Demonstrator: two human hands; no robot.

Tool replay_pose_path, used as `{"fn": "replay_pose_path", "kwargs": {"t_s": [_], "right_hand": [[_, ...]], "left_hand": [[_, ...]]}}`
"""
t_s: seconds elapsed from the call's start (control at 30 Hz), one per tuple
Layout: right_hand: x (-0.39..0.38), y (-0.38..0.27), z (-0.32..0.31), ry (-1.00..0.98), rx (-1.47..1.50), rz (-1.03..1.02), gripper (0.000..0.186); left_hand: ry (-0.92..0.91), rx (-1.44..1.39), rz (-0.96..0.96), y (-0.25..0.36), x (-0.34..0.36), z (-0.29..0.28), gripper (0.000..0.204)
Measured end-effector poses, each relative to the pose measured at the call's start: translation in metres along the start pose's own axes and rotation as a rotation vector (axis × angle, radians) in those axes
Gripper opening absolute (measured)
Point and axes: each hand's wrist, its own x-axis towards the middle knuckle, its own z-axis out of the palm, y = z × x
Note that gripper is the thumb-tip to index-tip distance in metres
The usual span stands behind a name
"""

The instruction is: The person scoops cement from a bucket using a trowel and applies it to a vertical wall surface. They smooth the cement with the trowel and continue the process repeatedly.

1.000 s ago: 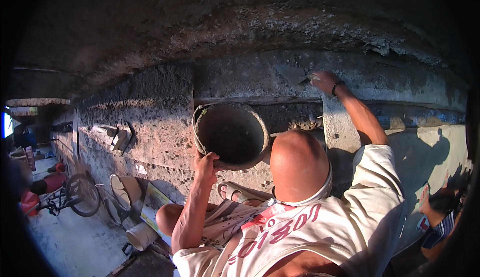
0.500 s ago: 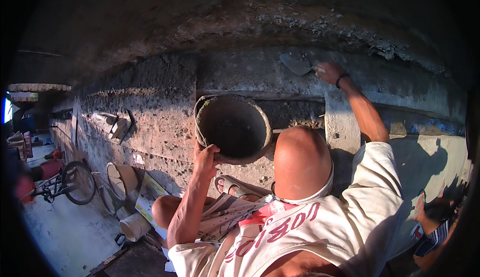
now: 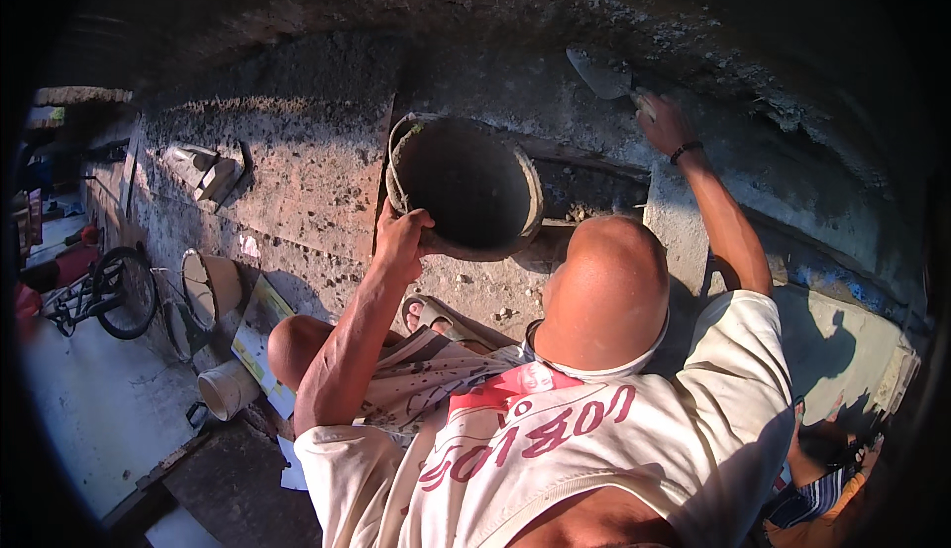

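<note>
A round, cement-crusted bucket is gripped at its near left rim by my left hand, fingers closed. Up and to the right, my right hand, with a dark bracelet on the wrist, grips the handle of a trowel, whose grey blade lies against the rough, dark concrete surface. Just right of and below the bucket is my bare knee. A sandaled foot shows under the bucket.
Grey metal tools rest on the speckled ledge at left. A bicycle, a cracked bucket, a pale container and boards are at lower left. Another person's legs in striped cloth are at lower right. A rough overhang runs along the top.
The bucket, trowel, both hands and surroundings sit higher in the picture as the view has shifted. The trowel blade is tilted differently and has moved slightly rightward. Both grips stay closed.
</note>
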Motion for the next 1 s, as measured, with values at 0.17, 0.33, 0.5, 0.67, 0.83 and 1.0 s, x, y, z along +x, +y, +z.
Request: {"fn": "replay_pose_path", "kwargs": {"t_s": [0.17, 0.33, 0.5, 0.67, 0.83, 1.0], "right_hand": [[-0.032, -0.109, -0.016, -0.057, -0.083, -0.398, 0.042], [-0.026, -0.162, -0.015, -0.102, 0.181, -0.368, 0.038], [-0.014, -0.088, -0.023, -0.267, 0.328, -0.079, 0.045], [-0.038, -0.041, 0.055, -0.89, 0.409, 0.031, 0.042], [-0.026, -0.095, 0.148, -1.253, 0.632, 0.229, 0.03], [0.005, -0.17, 0.231, -1.261, 0.586, 0.202, 0.024]], "left_hand": [[0.046, 0.011, 0.024, 0.016, -0.005, 0.009, 0.052], [0.063, -0.09, 0.033, 0.034, -0.012, -0.02, 0.04], [0.024, 0.016, 0.021, 0.091, -0.049, -0.084, 0.051], [0.197, 0.205, 0.273, 0.112, -0.113, -0.139, 0.066], [0.455, 0.067, 0.292, 0.072, -0.143, -0.196, 0.062], [0.673, -0.243, 0.217, 0.017, -0.17, -0.22, 0.057]]}}
